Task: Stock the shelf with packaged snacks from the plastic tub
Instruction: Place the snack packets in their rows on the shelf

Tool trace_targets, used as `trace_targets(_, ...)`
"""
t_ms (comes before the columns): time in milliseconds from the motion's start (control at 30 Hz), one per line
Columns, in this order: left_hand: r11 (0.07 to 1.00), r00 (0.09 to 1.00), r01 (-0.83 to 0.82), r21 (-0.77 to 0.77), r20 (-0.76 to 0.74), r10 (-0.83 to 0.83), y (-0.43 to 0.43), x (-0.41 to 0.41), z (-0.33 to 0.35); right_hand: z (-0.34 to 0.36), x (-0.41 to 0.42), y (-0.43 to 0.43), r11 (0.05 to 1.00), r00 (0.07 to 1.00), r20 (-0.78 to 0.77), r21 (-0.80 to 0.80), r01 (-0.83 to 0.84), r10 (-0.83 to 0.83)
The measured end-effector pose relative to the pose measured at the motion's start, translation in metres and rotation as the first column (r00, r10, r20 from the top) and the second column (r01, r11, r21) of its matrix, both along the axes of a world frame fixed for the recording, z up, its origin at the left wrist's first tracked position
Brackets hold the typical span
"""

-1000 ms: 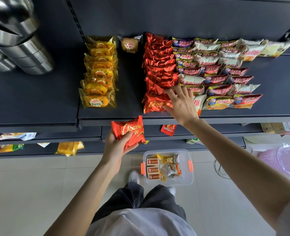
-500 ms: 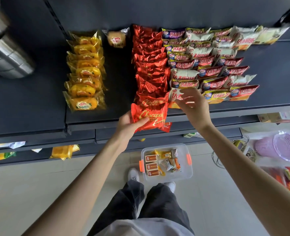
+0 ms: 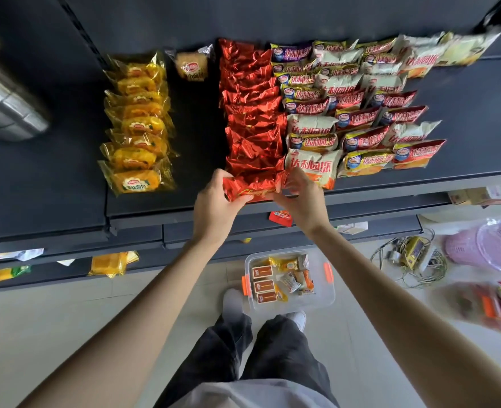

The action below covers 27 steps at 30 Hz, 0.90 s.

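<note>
A red foil snack pack [image 3: 252, 188] sits at the near end of the red pack row [image 3: 250, 113] on the dark shelf [image 3: 51, 172]. My left hand [image 3: 216, 201] grips its left end. My right hand [image 3: 300, 198] pinches its right end. The clear plastic tub [image 3: 320, 293] with orange latches stands on the floor between my feet, holding several small packs and three brown boxes.
Yellow cake packs [image 3: 138, 125] line the shelf's left part, with a single brown cake pack [image 3: 191, 66] at the back. White and red packs [image 3: 358, 113] fill the right. Steel pots [image 3: 4, 104] stand far left. A pink basket [image 3: 490, 245] and tangled wires [image 3: 414, 257] lie on the floor.
My left hand carried the red pack up from below the shelf edge onto the near end of the red row. My right hand moved from the row's front to the pack's right end.
</note>
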<state>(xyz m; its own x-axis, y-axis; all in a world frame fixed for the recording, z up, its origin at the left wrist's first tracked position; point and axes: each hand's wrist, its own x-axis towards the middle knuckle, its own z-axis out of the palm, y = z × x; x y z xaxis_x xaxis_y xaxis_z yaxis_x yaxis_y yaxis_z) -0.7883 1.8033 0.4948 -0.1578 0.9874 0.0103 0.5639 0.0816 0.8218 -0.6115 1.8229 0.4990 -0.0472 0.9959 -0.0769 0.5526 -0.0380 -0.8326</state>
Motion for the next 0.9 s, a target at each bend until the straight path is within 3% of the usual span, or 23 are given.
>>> trace_targets(67,0.997,0.996,-0.042,0.063,-0.07,0.047,0.0,0.004,-0.004,-0.007,-0.003,0.0,0.998,0.998,0.047,0.048,0.035,-0.038)
trace_targets(200,0.99,0.97,-0.133,0.048,-0.198,0.14,-0.001,0.008,-0.01,-0.021,-0.002,-0.003,0.985,0.983,0.142,0.148,0.092,-0.113)
trace_targets(333,0.993,0.987,-0.121,-0.004,-0.108,0.119,0.0,0.008,-0.011,-0.022,-0.002,-0.005,0.98,0.978,0.155,0.162,0.113,-0.138)
trace_targets(467,0.998,0.998,-0.064,0.016,-0.025,0.064,0.002,0.006,-0.015,-0.019,-0.001,-0.006,0.984,0.983,0.067,0.067,0.164,-0.168)
trace_targets(767,0.995,0.994,-0.096,-0.017,0.055,0.097,0.002,0.007,-0.018,-0.019,0.001,-0.006,0.988,0.987,-0.035,0.02,0.156,-0.155)
trace_targets(900,0.993,0.991,-0.119,0.011,0.069,0.118,0.003,0.012,-0.018,-0.019,0.0,-0.006,0.984,0.987,-0.022,0.078,0.162,-0.16)
